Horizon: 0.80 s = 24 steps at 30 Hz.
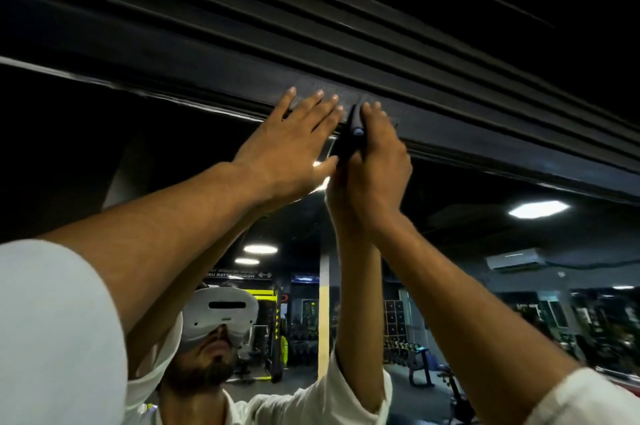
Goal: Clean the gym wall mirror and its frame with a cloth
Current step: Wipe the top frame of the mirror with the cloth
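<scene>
Single head-worn wide-angle view, tilting steeply upward toward the dark top frame of the wall mirror, which is crossing the picture from 9 o'clock to 3 o'clock. The camera is sitting close, within arm's reach of the frame. The mirror is filling the 6 o'clock half, reflecting the wearer and gym behind.

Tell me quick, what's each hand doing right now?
Left hand: open, fingers spread flat against the dark frame.
Right hand: closed in a grip on a dark object; what it is cannot be told.
</scene>
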Each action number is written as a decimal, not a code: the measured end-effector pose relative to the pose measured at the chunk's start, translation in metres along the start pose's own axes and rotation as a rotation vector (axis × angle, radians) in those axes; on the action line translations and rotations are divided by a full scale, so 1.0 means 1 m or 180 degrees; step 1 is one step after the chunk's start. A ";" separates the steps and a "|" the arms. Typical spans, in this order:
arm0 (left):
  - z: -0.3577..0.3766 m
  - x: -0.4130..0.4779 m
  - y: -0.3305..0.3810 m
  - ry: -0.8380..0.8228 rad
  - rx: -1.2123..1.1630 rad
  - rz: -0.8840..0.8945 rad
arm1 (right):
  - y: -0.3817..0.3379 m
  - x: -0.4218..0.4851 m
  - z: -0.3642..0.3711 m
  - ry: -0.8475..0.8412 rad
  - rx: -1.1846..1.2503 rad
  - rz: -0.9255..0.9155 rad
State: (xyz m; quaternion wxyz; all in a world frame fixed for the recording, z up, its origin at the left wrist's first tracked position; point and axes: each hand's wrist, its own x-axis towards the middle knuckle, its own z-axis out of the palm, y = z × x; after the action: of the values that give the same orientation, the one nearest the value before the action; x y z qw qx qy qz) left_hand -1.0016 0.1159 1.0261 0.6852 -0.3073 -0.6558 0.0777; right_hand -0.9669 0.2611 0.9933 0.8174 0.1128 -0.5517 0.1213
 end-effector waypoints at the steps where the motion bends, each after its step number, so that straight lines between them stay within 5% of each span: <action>1: -0.003 0.000 -0.003 -0.0046 -0.0044 0.0049 | -0.008 0.000 0.003 -0.0079 -0.0026 -0.0147; 11: -0.034 -0.066 -0.128 -0.0156 0.0001 0.0309 | -0.072 0.031 0.038 0.0132 -0.0424 0.0316; 16: -0.037 -0.092 -0.149 -0.0095 -0.0116 0.0313 | -0.107 0.020 0.059 0.0057 -0.0357 -0.0066; 24: -0.026 -0.094 -0.149 0.0027 -0.0126 0.0345 | -0.132 -0.014 0.070 0.0559 -0.0354 0.0614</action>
State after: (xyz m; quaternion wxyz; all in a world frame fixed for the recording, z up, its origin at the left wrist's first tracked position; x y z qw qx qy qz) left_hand -1.0336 -0.0590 1.0253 0.6765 -0.3562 -0.6367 0.1004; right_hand -0.9906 0.1134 0.9988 0.8521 0.0027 -0.4923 0.1779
